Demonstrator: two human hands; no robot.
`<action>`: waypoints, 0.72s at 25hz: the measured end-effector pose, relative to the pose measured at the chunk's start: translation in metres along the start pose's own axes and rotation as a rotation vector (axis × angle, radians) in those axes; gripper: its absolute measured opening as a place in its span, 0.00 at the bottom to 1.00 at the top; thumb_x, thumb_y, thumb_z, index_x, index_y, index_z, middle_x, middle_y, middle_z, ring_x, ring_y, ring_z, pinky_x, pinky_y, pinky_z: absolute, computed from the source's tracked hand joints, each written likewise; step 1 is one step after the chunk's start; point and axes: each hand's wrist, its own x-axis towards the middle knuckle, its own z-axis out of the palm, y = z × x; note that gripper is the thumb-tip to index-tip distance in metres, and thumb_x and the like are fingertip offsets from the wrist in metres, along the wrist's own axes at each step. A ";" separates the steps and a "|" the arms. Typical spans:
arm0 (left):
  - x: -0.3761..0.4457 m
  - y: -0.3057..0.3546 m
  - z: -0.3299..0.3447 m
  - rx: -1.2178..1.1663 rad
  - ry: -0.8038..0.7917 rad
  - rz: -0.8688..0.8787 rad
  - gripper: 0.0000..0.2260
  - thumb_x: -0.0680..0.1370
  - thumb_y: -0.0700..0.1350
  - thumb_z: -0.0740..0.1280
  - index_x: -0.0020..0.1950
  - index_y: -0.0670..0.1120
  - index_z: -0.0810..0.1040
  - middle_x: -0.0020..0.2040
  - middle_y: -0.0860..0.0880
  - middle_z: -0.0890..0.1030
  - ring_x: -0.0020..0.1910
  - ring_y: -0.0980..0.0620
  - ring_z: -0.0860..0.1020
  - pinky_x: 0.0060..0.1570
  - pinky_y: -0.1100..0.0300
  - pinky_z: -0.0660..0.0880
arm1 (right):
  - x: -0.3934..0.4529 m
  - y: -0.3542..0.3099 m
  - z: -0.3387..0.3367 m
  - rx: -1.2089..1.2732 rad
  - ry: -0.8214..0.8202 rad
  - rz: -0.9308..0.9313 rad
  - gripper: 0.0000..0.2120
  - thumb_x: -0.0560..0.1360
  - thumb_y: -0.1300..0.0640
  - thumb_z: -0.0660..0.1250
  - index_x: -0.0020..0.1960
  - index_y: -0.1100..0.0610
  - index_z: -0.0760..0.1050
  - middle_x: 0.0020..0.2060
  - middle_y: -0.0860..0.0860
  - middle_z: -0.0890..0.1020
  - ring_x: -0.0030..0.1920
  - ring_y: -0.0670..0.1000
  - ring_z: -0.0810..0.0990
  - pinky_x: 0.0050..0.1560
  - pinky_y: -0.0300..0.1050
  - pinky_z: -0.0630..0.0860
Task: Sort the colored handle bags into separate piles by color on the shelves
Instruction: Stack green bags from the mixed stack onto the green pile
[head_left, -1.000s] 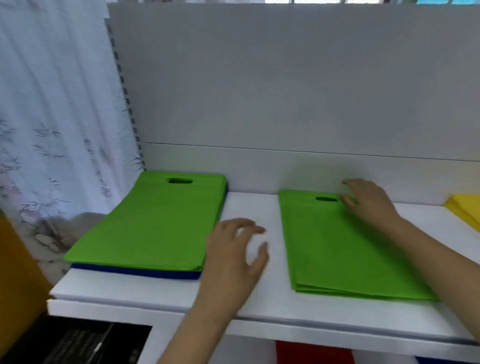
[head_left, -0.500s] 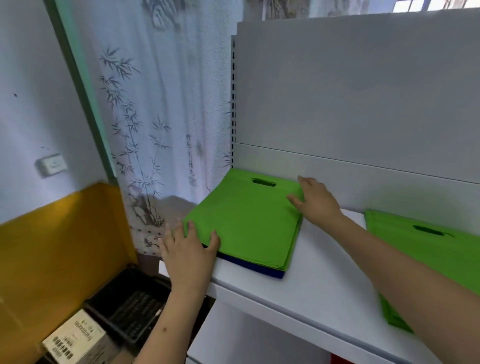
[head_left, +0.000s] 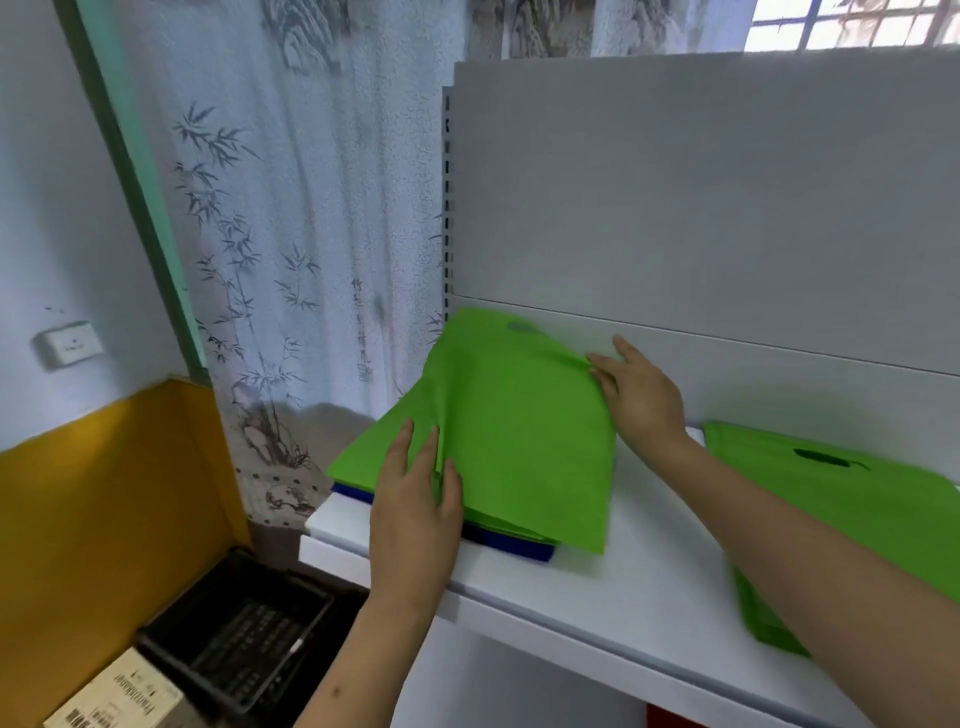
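Both hands, the left hand (head_left: 415, 499) and right hand (head_left: 636, 395), now pinch the green bags (head_left: 519, 431), lifting them off the blue bags (head_left: 514, 543) on the shelf (head_left: 597, 587). A moment ago they lay flat. They can go to the green pile (head_left: 852, 499).

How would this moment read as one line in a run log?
left hand: gripping green bags | right hand: lifting far edge | blue bags: underneath | shelf

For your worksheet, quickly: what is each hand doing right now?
Left hand: closed on the near edge of the top green bag.
Right hand: pinching the same bag's far right edge.
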 end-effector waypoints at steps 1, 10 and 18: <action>-0.005 0.013 0.003 -0.088 0.001 0.001 0.19 0.81 0.45 0.62 0.72 0.45 0.71 0.76 0.51 0.64 0.73 0.52 0.65 0.69 0.53 0.68 | -0.001 0.009 -0.013 -0.010 0.037 0.025 0.16 0.81 0.49 0.59 0.66 0.46 0.75 0.72 0.55 0.68 0.65 0.57 0.74 0.59 0.51 0.73; -0.065 0.110 0.080 -0.443 -0.247 0.126 0.31 0.74 0.37 0.70 0.74 0.52 0.67 0.62 0.54 0.66 0.61 0.61 0.70 0.63 0.67 0.70 | -0.066 0.140 -0.145 -0.004 0.108 0.153 0.13 0.77 0.59 0.66 0.60 0.59 0.79 0.58 0.56 0.82 0.59 0.55 0.78 0.59 0.40 0.67; -0.109 0.157 0.112 -0.515 -0.358 0.256 0.20 0.71 0.48 0.76 0.62 0.52 0.78 0.55 0.55 0.71 0.59 0.64 0.71 0.59 0.76 0.65 | -0.109 0.237 -0.190 -0.123 0.009 0.301 0.14 0.75 0.60 0.69 0.61 0.59 0.79 0.64 0.55 0.78 0.66 0.53 0.74 0.68 0.42 0.63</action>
